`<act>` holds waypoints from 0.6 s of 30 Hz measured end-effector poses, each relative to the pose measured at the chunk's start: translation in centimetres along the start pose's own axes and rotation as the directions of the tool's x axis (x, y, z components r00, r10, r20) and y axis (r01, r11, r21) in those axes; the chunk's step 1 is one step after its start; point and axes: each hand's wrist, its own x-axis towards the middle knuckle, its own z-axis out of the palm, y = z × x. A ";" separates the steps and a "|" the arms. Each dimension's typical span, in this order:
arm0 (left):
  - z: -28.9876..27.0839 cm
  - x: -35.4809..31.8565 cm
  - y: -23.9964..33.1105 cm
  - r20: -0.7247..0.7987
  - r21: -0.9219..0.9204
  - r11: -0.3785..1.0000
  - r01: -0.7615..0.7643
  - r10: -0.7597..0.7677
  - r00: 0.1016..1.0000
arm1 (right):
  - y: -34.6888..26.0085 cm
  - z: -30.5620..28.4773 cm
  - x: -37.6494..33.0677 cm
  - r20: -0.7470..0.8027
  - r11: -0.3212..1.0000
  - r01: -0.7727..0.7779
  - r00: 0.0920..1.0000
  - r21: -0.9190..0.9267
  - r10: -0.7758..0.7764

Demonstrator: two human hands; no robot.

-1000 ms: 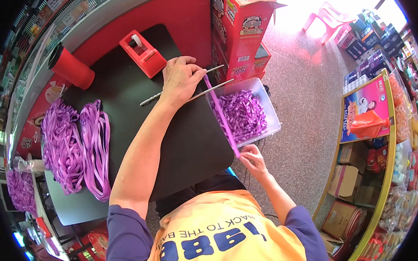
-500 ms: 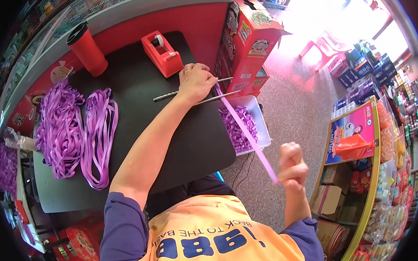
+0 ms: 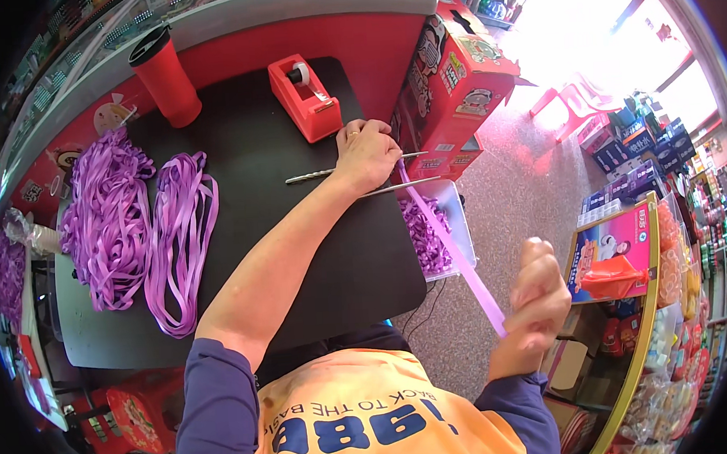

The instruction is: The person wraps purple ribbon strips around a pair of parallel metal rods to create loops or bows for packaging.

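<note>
Fingers of both hands grip a taut purple ribbon strip: left hand beside the red tape dispenser, right hand well apart from it.

Both arms out, hands well apart.
L arm stretched fwd, bare forearm, left hand palm down w/ fingers curled. R arm bent at elbow, right hand raised in a closed fist, knuckles up, nr the body.
</note>
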 end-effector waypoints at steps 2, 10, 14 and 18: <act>-0.2 0.0 0.1 -0.008 -0.017 1.000 0.008 -0.008 1.000 | -1.0 -0.1 -1.1 0.031 0.998 -0.044 0.998 -0.053 0.046; -0.5 -0.1 0.2 0.009 0.007 1.000 0.018 -0.018 1.000 | -0.8 -1.7 -0.8 -0.101 0.987 -0.110 0.990 -0.118 0.098; -0.3 -0.2 0.1 0.020 0.012 1.000 0.016 -0.016 1.000 | 0.7 -1.7 2.2 -0.288 0.985 -0.173 0.943 0.001 0.166; 0.0 0.0 0.2 0.005 0.017 1.000 -0.013 0.013 1.000 | 3.6 -3.3 7.4 -0.301 0.963 -0.260 0.915 0.067 0.268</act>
